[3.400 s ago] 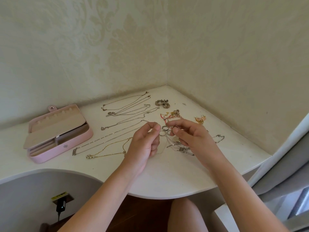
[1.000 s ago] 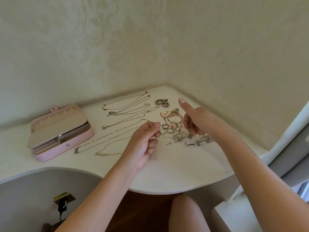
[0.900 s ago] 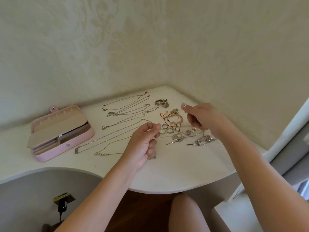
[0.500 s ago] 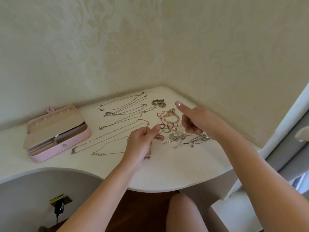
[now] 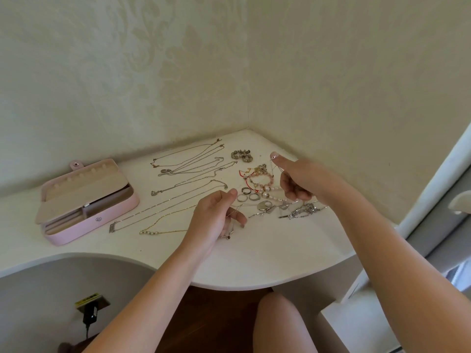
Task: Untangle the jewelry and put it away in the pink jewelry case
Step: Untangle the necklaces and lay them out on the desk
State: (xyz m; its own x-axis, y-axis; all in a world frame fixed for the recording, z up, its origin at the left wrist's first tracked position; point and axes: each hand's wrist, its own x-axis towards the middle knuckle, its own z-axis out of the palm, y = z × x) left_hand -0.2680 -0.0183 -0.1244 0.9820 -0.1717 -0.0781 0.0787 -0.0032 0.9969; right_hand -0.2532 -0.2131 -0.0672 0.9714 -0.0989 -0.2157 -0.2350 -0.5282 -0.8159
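Jewelry (image 5: 263, 206) is spread all over the white corner bench (image 5: 254, 263). Closest to the front edge, the left hand (image 5: 214, 220) has its grip pinched, thumb against forefinger, on a fine chain (image 5: 232, 213), with a little dark pendant (image 5: 228, 236) dangling under the palm. A bit further back the right hand (image 5: 303, 182) is up off the bench, fingers curled in and thumb stuck out. Its grip looks closed on the other end of that chain, though it's so thin I lose it between the hands. Below it sit a silver tangle (image 5: 302, 211), a few rings (image 5: 244, 197) and a pink beaded bracelet (image 5: 262, 178). Left of those, necklaces (image 5: 153, 193) lie straightened in rows. The pink jewelry case (image 5: 86, 200) sits open at the left end, well apart from both hands. Near the back corner there's a small cluster of silver bits (image 5: 242, 156).
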